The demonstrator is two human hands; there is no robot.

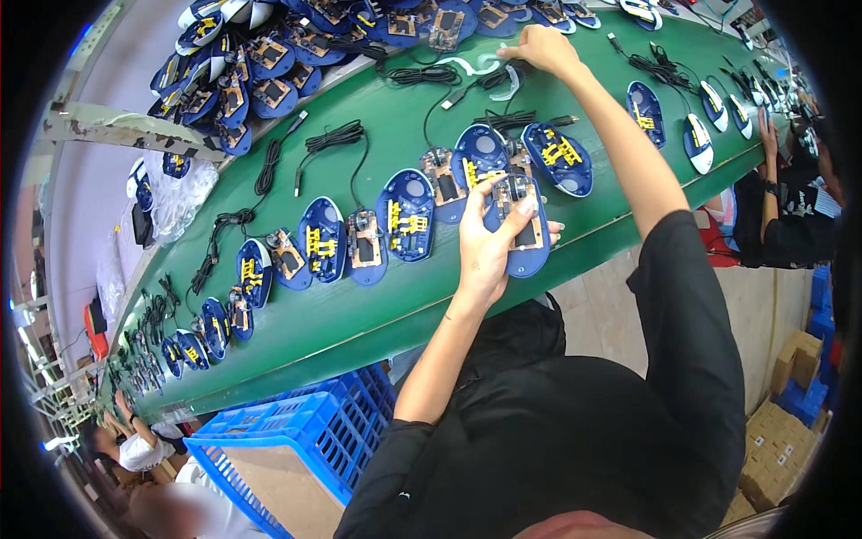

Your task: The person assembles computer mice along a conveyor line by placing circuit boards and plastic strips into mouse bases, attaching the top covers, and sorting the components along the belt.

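My left hand [486, 250] grips a blue mouse base [528, 258] with a bare circuit board in it, held above the belt's near edge with the thumb across the board. Reaching to the far side, my right hand [545, 51] has its fingers bent together beside translucent curved strips [512, 84]; whether a strip is between the fingertips is hard to make out. Blue mouse top shells with yellow inner parts, such as one shell [405, 216], lie in a row with more mouse bases [365, 248]. Another top shell [558, 160] lies just right of the held base.
The green conveyor belt [359, 319] carries black coiled cables [337, 136]. Mouse parts [272, 58] are heaped beyond its far edge. A blue crate [296, 422] stands below, near my left. Co-workers sit at both ends; cartons [779, 454] are stacked at right.
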